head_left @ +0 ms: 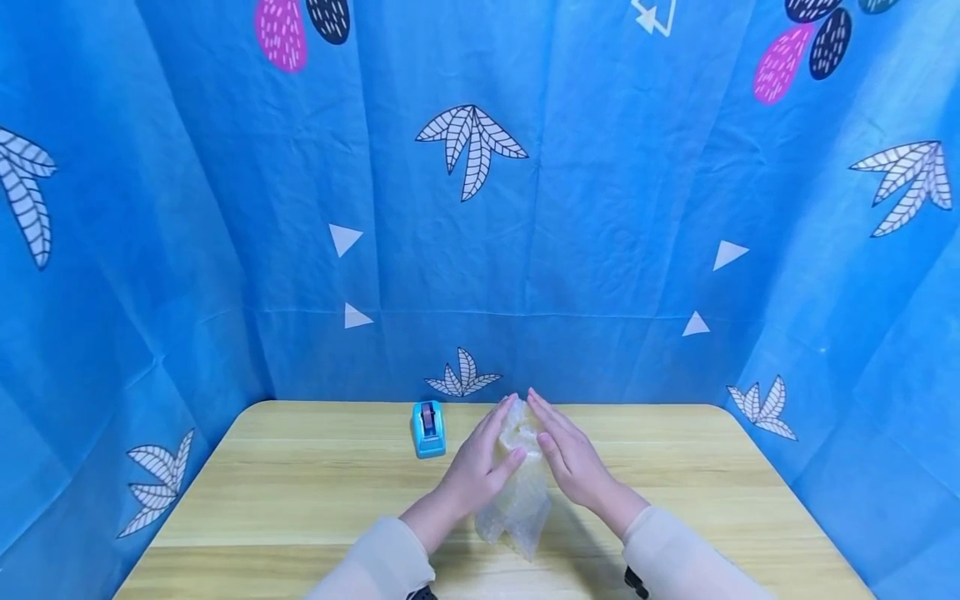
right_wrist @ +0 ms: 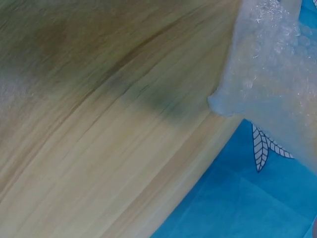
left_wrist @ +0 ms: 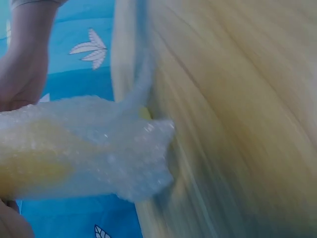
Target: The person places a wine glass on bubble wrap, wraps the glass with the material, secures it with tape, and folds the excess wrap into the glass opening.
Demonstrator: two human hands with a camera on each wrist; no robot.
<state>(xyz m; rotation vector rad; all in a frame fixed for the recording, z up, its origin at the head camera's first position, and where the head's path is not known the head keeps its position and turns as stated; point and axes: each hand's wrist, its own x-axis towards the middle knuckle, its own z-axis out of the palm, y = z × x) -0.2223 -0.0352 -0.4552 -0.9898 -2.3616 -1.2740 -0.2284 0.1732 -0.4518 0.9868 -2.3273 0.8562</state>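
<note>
A crumpled bundle of clear bubble wrap (head_left: 521, 504) stands raised between my two hands over the middle of the table. My left hand (head_left: 480, 462) lies along its left side, fingers straight and slanting up, thumb across the near face. On the opposite side my right hand (head_left: 576, 462) presses with straight fingers, its fingertips close to the left ones at the top. Something yellow (left_wrist: 37, 168) shows blurrily through the wrap in the left wrist view; its kind is hidden. The loose lower end of the wrap (right_wrist: 270, 74) hangs in folds near the wood.
A light wooden table (head_left: 300, 500) with rounded far corners lies beneath. Left of the hands, near the back edge, stands a blue tape dispenser (head_left: 429, 431) with a roll in it. A blue patterned cloth (head_left: 600, 233) hangs behind and along both sides.
</note>
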